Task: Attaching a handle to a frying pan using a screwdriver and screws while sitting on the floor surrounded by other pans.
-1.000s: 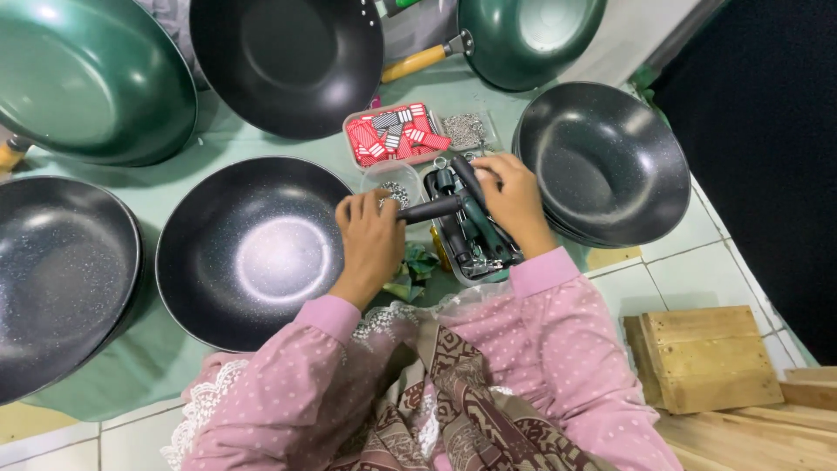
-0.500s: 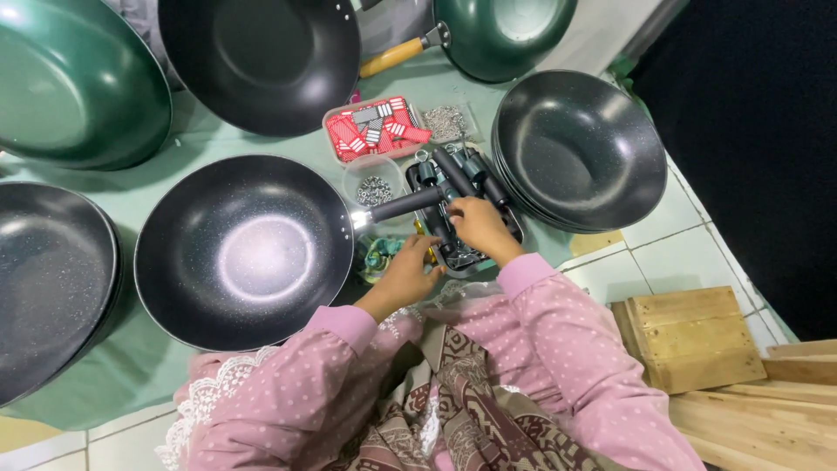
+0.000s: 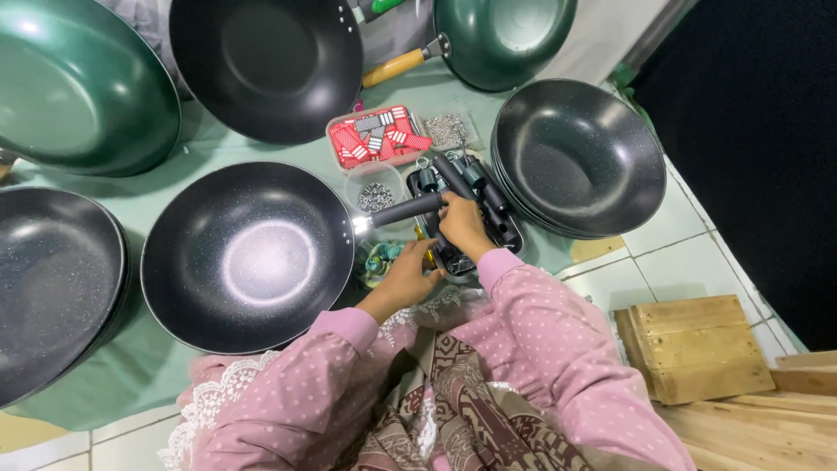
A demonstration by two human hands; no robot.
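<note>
The black handle (image 3: 408, 209) is being held at its outer end by the right hand (image 3: 462, 225), grip closed round it, so that the inner end is being kept up against the rim of the black pan (image 3: 248, 257) lying flat on the green-covered counter (image 3: 122, 384). The pan is being kept directly in front of the body, prob. so the joint stays within easy reach of both hands. The left hand (image 3: 405, 277) is being lowered just below the handle, fingers curled beside a small greenish bundle (image 3: 382, 257); whether anything is being pinched there can't be told. A black tray of spare handles (image 3: 475, 196) is sitting under and behind the right hand, w/ a clear tub of small metal fasteners (image 3: 376, 195) and a red box of red-and-white pieces (image 3: 377, 138) just behind: parts are being kept close by. Finished-looking pans w/ handles are being kept further back; a stack of bare pans (image 3: 580, 157) is sitting at the right.
</note>
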